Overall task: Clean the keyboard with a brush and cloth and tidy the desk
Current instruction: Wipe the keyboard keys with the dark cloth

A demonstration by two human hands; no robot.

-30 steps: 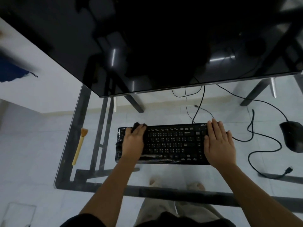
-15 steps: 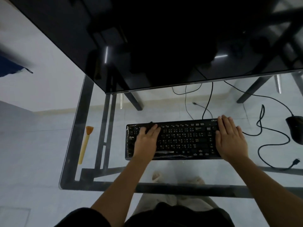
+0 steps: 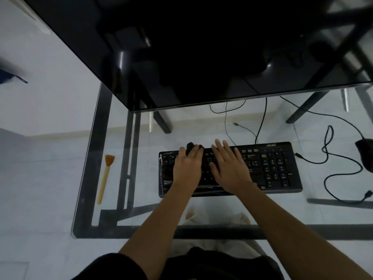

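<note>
Glass worktop (image 3: 141,209), seen from above, with the floor and dark frame bars showing through it. Black keyboard (image 3: 272,168) lies flat near the middle, its long side facing the person. The left hand (image 3: 187,170) rests on the left part of the keyboard, its fingers (image 3: 196,153) curled over a small dark cloth (image 3: 189,147) that pokes out at the fingertips by the top row of keys. The right hand (image 3: 230,170) lies palm down just beside the left, on the middle keys, fingers (image 3: 226,148) straight and slightly spread, holding nothing. The number pad at the right end is uncovered.

A brush (image 3: 105,178) with a pale yellow handle and short orange bristles lies on the worktop well to the left of the keyboard, bristles pointing away from the person. A large dark monitor (image 3: 201,57) fills the top of the view. At the right edge sits a black mouse (image 3: 366,154), and a loose black cable (image 3: 343,172) loops between it and the keyboard.
</note>
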